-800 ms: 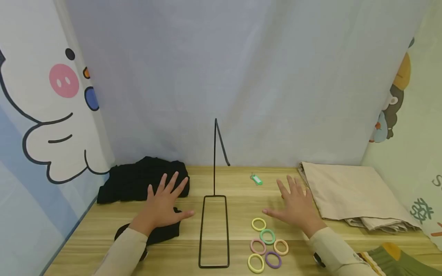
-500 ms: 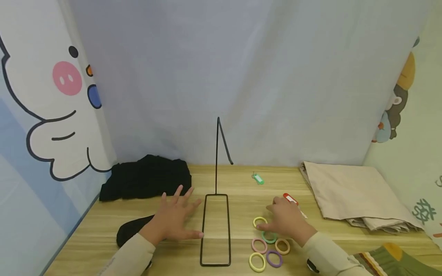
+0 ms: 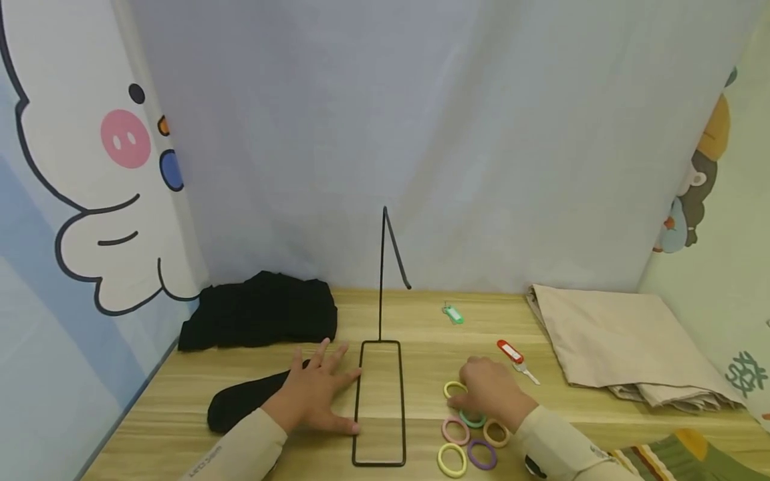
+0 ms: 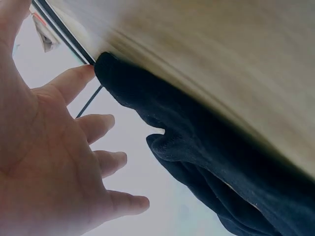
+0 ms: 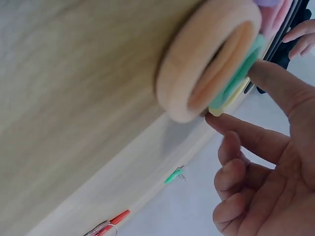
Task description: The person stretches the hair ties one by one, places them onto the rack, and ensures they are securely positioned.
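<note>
My left hand (image 3: 315, 397) lies with fingers spread, its thumb and index fingertips at the left bar of a black wire stand (image 3: 381, 463). The stand has a rectangular base and a bent upright. Under and beside that hand is a long piece of black cloth (image 3: 243, 403). My right hand (image 3: 490, 391) is over the upper end of a group of coloured rings, thumb and index finger curled to either side of a yellow ring (image 3: 448, 389), fingertips right at its edge. A green ring (image 5: 231, 86) and an orange ring (image 5: 179, 78) lie close by. The other right fingers are curled in.
Pink, purple and second yellow rings (image 3: 451, 471) lie nearer me. Behind are a green key tag (image 3: 454, 314) and a red key tag (image 3: 510, 351) with a key. Black cloth (image 3: 265, 314) is back left, beige cloth (image 3: 613, 334) back right, green sock-like fabric (image 3: 674, 454) front right.
My right hand has come down and left onto the rings, its fingers curling, uncovering the red key tag. My left hand has moved right and nearer to the stand's base.
</note>
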`<state>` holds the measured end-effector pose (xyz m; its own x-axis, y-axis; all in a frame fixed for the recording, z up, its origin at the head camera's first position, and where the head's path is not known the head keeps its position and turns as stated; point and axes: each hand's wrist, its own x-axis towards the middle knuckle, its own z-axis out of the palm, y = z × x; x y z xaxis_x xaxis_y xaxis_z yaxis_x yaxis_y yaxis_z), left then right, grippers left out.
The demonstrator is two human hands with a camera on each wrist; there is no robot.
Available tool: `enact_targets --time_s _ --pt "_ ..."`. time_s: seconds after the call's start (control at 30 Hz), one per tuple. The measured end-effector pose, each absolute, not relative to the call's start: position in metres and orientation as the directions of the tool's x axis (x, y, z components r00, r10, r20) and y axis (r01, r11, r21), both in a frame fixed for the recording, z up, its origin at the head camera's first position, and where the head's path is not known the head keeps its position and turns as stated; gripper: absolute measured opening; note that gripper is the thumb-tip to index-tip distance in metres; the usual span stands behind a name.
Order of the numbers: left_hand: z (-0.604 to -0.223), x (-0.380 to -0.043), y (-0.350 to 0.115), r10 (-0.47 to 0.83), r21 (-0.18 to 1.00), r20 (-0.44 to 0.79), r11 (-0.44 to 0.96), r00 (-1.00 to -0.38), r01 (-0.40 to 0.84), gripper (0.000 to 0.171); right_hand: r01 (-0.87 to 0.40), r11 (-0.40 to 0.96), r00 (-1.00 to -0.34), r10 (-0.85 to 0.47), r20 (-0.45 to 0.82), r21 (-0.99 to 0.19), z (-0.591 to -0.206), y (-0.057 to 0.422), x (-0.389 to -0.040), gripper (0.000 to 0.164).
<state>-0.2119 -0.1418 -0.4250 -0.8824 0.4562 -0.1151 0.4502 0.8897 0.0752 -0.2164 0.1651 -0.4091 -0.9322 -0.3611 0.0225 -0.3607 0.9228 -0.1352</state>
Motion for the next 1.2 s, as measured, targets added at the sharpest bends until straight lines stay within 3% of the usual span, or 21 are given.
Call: enact_targets --time_s 0.27,0.43,0.53,0.67,0.77,0.9,1.03,1.2 --pt "-0.424 -0.21 -0.138 0.441 0.06 -0.128 0.897 -0.888 0.437 0.095 -0.368 0.914 -0.93 -0.365 0.053 -0.172 -0.405 0.16 -0.213 0.024" --pt "-0.422 -0.209 -0.138 0.424 0.046 -0.141 0.905 -0.894 0.422 0.094 -0.446 0.869 -0.886 -0.397 0.239 -0.212 -0.386 0.15 -0.198 0.03" --pt "-0.419 -0.208 -0.137 0.414 0.039 -0.153 0.91 -0.897 0.413 0.094 -0.587 0.796 -0.738 -0.451 0.501 -0.149 -0.367 0.142 -0.185 0.028" --pt "-0.414 -0.207 -0.135 0.405 0.03 -0.169 0.913 -0.899 0.406 0.093 -0.738 0.675 -0.419 -0.439 0.795 -0.015 -0.337 0.129 -0.17 0.026" --pt "-0.413 -0.207 -0.135 0.4 0.021 -0.178 0.915 -0.899 0.403 0.094 -0.801 0.599 -0.252 -0.38 0.89 0.028 -0.314 0.119 -0.16 0.036" --pt "-0.413 -0.208 -0.135 0.395 0.009 -0.179 0.916 -0.901 0.4 0.094 -0.842 0.531 -0.082 -0.295 0.952 0.092 -0.285 0.108 -0.153 0.035" --pt "-0.414 -0.209 -0.135 0.392 0.004 -0.177 0.918 -0.903 0.397 0.094 -0.833 0.535 0.009 -0.243 0.97 0.141 -0.264 0.1 -0.155 0.032" --pt "-0.413 -0.208 -0.133 0.384 0.006 -0.2 0.92 -0.901 0.391 0.094 -0.802 0.583 -0.031 -0.258 0.966 0.13 -0.256 0.095 -0.171 0.033"
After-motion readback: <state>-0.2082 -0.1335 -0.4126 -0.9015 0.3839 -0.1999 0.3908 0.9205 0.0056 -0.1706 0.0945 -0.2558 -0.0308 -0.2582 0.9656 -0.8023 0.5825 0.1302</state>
